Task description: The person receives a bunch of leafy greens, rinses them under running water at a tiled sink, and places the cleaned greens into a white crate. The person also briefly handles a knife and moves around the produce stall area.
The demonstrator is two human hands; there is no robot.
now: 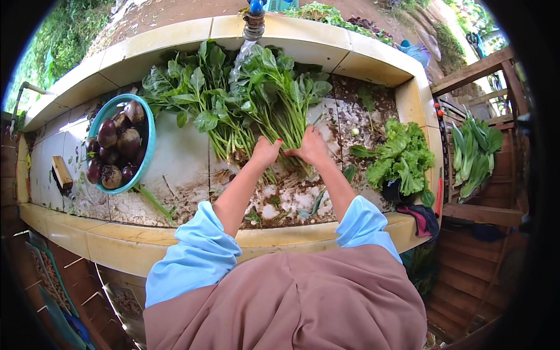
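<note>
A bunch of leafy greens (282,100) with long green stems lies in the tiled basin under running water (240,61). My left hand (265,153) presses against the stems' left side near the root ends, thumb towards the right. From the other side, my right hand (313,145) cups the same stems with its thumb across them. Leaves and upper stems lean away from me towards the tap (253,24). Directly left rests a second bunch of greens (201,96), its roots (238,157) muddy and partly behind my left hand.
A turquoise basin (152,148) of round, dark purple vegetables (118,140) and a wooden scrub brush (62,172) are at left. Lettuce (402,159) lies at right beside a red-handled tool (439,197) on the ledge. Mud and leaf scraps cover the tiles (280,205). White-stemmed greens (474,148) lie on a wooden rack.
</note>
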